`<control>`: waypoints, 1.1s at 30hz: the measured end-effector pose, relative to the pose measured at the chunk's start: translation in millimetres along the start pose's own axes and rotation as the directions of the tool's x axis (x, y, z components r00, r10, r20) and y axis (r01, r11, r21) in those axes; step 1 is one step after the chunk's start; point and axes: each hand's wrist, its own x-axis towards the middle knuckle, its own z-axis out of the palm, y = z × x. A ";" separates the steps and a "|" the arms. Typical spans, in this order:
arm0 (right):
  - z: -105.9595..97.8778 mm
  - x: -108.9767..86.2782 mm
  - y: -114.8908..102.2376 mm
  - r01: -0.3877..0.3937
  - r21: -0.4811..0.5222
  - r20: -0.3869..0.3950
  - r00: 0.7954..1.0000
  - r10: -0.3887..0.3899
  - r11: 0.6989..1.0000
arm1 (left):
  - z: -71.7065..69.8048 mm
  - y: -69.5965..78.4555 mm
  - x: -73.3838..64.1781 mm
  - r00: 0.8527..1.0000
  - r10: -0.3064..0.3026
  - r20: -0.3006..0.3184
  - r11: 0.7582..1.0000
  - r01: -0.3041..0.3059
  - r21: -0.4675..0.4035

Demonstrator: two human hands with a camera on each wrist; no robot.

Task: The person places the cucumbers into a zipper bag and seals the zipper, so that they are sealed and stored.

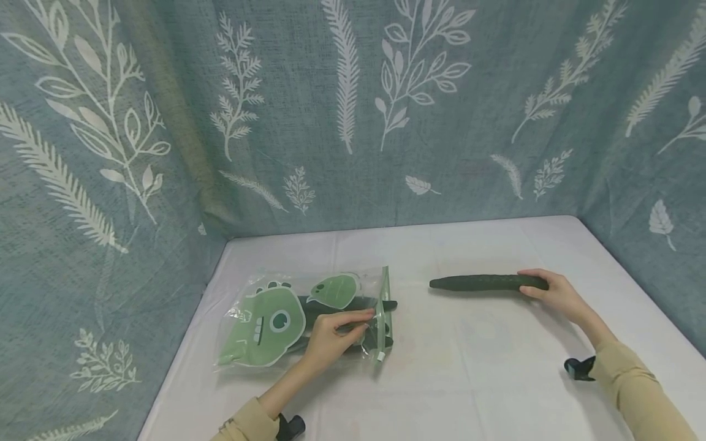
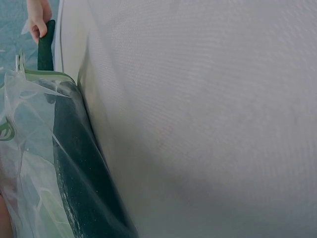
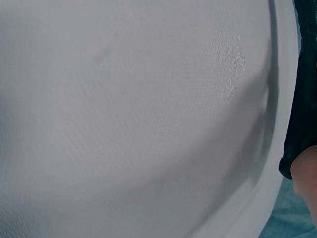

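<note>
A clear zip bag (image 1: 261, 327) with green cartoon print lies flat on the left of the table, its green-edged mouth facing right. Inside are at least two dark green cucumbers (image 2: 81, 163), their ends showing at the mouth. My left hand (image 1: 329, 339) pinches the bag's upper film near that mouth, thumb and index finger close together. On the right, my right hand (image 1: 558, 299) grips one end of another cucumber (image 1: 474, 282), whose far end points left toward the bag. Only part of the right hand shows in the right wrist view, beside the cucumber's end (image 3: 299, 109).
A white cloth covers the table (image 1: 441, 392). Blue-green curtains (image 1: 309, 116) with white leaf patterns stand behind it and at both sides. Dark devices (image 1: 579, 369) are worn at both wrists, by the beige sleeves (image 1: 634, 386).
</note>
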 end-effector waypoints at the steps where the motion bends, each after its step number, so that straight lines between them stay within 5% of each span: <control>1: 0.9 0.1 -0.8 0.003 0.000 -0.001 1.000 -0.003 1.000 | 0.1 -0.1 0.0 1.000 0.003 -0.003 1.000 -0.003 0.003; 33: 47.9 9.0 -33.1 0.047 0.001 -0.005 0.999 -0.047 0.999 | 1.7 0.2 -1.8 1.000 0.000 -0.013 1.000 0.000 0.027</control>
